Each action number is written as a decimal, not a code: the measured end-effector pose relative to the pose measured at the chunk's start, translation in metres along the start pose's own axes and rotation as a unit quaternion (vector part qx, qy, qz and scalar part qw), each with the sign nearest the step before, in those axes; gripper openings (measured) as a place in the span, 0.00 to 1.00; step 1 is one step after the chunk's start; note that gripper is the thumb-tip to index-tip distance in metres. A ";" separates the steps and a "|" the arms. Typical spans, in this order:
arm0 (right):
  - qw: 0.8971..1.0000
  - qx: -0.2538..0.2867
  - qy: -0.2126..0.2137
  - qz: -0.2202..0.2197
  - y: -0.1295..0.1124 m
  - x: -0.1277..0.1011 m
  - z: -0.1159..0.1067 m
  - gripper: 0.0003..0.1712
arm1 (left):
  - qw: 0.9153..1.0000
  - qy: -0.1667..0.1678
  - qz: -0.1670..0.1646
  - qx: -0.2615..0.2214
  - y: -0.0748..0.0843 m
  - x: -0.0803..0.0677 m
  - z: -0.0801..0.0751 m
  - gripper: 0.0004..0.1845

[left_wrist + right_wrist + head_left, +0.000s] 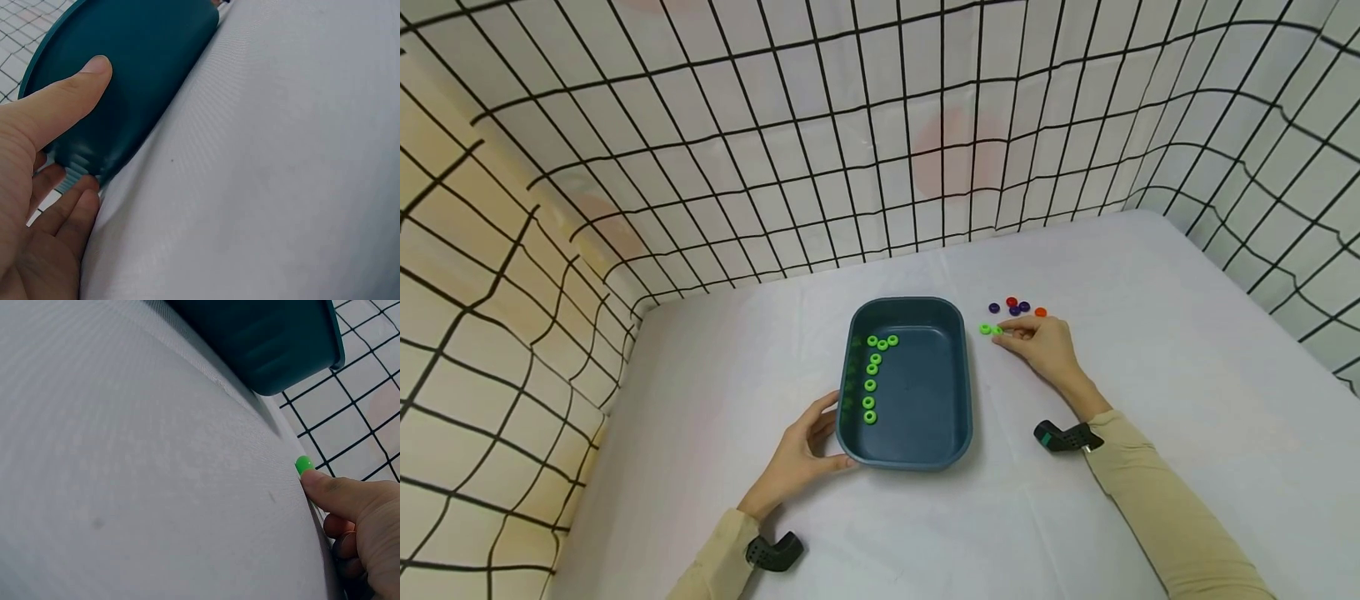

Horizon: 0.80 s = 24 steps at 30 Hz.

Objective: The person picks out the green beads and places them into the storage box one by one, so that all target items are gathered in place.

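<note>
A dark teal tray (925,400) stands on the white cloth. Inside it, several bright green ring-shaped beads (870,385) form a column near the left wall, with a short row at its top. My left hand (805,450) holds the tray's near-left corner; its thumb (75,94) lies against the outer wall and the other fingers are at the side, low down. Right of the tray, my right hand (1041,346) pinches a green bead (997,331) between thumb and forefinger at the cloth. Another green bead (985,329) lies just left of it.
Beyond the right hand lie a red bead (1012,302), several dark blue beads (994,308) and an orange bead (1041,312). A black wire grid (880,167) rises behind the table and along both sides. Each wrist carries a black strapped device (1063,437).
</note>
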State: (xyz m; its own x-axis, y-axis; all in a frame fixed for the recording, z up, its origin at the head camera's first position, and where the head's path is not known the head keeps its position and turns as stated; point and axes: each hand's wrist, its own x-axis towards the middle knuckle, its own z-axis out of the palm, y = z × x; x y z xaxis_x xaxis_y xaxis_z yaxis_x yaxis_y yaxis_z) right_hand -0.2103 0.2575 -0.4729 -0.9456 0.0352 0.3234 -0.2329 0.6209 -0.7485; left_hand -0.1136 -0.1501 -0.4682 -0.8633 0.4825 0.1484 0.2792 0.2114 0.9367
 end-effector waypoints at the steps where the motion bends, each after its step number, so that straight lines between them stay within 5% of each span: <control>1: 1.000 0.002 0.000 0.000 0.000 0.000 0.000 0.13 | 1.000 0.000 0.000 0.000 0.000 0.000 0.000 0.51; 18: 0.999 0.030 -0.001 0.045 -0.002 0.004 -0.003 0.15 | 1.000 0.003 -0.001 -0.001 0.001 0.002 0.000 0.51; 24: 0.995 0.060 0.008 0.078 -0.027 0.018 -0.015 0.18 | 1.000 0.000 -0.001 -0.006 0.001 0.001 0.000 0.51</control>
State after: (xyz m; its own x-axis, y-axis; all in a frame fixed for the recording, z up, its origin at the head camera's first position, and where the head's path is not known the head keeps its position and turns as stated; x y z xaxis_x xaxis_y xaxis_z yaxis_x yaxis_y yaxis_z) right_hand -0.2180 0.2531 -0.4382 -0.9689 0.1374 0.2060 -0.1095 0.5085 -0.8541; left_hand -0.1143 -0.1492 -0.4666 -0.8641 0.4817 0.1459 0.2717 0.2025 0.9408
